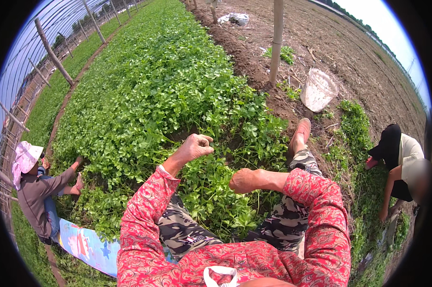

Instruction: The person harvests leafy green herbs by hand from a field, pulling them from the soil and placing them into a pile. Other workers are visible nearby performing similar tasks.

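My left hand (198,146) hangs above the near end of a dense bed of celery-like plants (165,79). Its fingers are curled, with the thumb close to the forefinger, and I see nothing between them. Lower and to the right, my right hand (245,180) makes a fist over loose leafy stems (216,193) between my knees. The back of that hand hides whatever its fingers may enclose. Dark bare soil (234,141) shows among the plants just beyond both hands.
A dirty white bucket (318,91) tilts beside a wooden post (276,46) on the right. At left, a person in a sun hat (28,161) reaches into the bed, near a printed blue board (90,247). Another person (398,168) bends over cut greens (355,125) at right.
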`<action>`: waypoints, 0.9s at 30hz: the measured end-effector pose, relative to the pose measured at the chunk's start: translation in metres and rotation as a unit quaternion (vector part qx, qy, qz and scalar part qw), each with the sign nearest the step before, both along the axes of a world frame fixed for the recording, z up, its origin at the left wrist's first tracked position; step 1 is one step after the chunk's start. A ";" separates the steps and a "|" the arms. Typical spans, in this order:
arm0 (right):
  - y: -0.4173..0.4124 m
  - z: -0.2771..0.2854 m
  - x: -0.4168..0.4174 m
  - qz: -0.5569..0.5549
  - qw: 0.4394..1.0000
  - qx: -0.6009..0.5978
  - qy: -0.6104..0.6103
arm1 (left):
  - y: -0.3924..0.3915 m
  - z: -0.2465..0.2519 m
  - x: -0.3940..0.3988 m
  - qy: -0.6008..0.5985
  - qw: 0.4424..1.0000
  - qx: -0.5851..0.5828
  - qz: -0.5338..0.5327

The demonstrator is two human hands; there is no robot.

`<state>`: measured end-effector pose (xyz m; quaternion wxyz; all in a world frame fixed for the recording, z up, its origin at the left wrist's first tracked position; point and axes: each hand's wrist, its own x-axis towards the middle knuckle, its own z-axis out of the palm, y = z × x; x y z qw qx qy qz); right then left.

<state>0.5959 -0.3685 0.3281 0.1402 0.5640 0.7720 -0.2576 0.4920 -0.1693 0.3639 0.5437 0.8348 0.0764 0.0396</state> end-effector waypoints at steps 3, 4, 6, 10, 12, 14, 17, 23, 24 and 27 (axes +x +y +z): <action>-0.004 0.006 -0.008 0.008 0.999 0.025 0.021 | -0.008 0.003 -0.004 -0.015 0.999 0.030 -0.018; -0.002 0.002 -0.008 0.000 0.999 0.034 0.033 | -0.009 0.005 -0.005 -0.020 0.999 0.030 -0.014; 0.000 -0.006 -0.005 -0.001 0.997 0.058 0.056 | -0.006 0.001 -0.005 0.017 1.000 0.008 -0.001; 0.006 -0.005 0.000 0.004 0.987 0.122 0.100 | -0.016 0.001 0.007 0.051 0.997 0.056 0.032; 0.006 0.009 0.000 -0.005 0.976 0.133 0.175 | -0.025 0.000 0.013 0.016 0.995 0.092 0.038; 0.011 0.017 -0.002 -0.013 0.958 0.135 0.251 | -0.030 -0.003 0.015 0.001 0.997 0.067 0.022; 0.015 0.012 0.012 -0.068 0.924 0.134 0.351 | -0.033 -0.003 0.024 -0.013 1.000 -0.023 0.013; -0.032 0.019 0.054 -0.012 0.934 0.253 0.252 | -0.046 0.021 0.043 0.116 0.985 -0.089 -0.095; -0.041 0.014 0.059 0.009 0.930 0.293 0.223 | -0.050 0.013 0.051 0.136 0.981 -0.091 -0.103; -0.060 -0.013 0.081 0.001 0.921 0.381 0.086 | -0.070 -0.011 0.077 0.199 0.963 -0.149 -0.100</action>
